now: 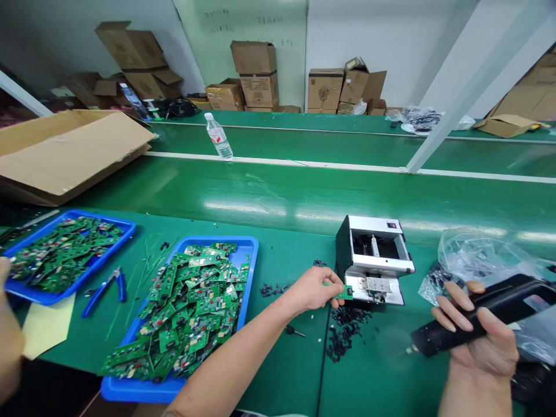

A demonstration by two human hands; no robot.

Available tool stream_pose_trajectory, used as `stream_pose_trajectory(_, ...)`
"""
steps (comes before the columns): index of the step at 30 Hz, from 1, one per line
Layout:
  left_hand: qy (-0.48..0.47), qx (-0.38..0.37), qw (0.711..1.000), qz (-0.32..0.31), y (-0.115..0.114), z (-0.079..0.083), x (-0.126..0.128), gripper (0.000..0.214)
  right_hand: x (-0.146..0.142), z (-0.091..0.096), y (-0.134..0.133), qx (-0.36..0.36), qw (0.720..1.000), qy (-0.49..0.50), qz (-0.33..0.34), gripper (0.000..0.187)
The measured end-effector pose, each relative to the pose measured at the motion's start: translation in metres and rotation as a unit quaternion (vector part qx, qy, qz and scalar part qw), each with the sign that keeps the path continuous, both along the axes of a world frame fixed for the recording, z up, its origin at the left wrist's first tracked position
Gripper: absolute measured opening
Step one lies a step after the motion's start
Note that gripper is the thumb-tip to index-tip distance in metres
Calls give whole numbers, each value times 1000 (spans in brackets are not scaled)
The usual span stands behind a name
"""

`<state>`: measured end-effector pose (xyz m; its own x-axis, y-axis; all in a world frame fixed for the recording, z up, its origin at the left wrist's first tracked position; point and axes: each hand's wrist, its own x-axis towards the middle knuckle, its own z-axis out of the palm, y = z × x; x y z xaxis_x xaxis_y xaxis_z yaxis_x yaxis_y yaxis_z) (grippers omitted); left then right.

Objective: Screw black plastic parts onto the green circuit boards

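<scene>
Bare hands, uncovered fingers, long bare left forearm, bare right forearm

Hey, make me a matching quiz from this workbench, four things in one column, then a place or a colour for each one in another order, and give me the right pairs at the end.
1. Pliers
2. Screwdriver
3. Bottle
4. Board

A. In the left hand
B. Clear, white-capped
C. Blue-handled
D. In the right hand

Right pairs: 1-C, 2-D, 3-B, 4-A
</scene>
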<state>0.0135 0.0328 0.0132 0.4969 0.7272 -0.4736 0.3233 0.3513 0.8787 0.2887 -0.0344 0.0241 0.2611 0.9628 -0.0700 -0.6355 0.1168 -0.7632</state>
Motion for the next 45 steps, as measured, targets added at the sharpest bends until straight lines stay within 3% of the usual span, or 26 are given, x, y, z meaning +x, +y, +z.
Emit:
stream_pose_trajectory(3,15,25,1000,-9,-1,3,1,25,-10,23,1,55,998,10,5,34)
stream_pose_trajectory(8,32,48,998,-21,-1,7,1,25,-17,39,15,176,979,-99,26,81)
stream_pose_trajectory(11,31,55,998,-22,-1,8,1,24,-29,48,24,212,966,-146,39,90)
stream_pose_trajectory(16,24,54,998,-20,-2,11,2,24,-61,67,36,244,939,-241,32,87)
stream_pose_trajectory(20,29,52,998,-21,-3,9,3,26,-73,66,41,239,936,-257,22,84)
stream_pose_trajectory(26,46,70,996,-26,-3,5,3,28,-72,57,39,230,939,-254,19,87)
stream_pose_trajectory(36,55,79,995,-28,-4,4,3,33,-55,49,31,257,937,-227,71,97)
stream_pose_trajectory(45,42,79,996,-19,-4,-2,5,31,-104,82,54,257,942,-197,87,84)
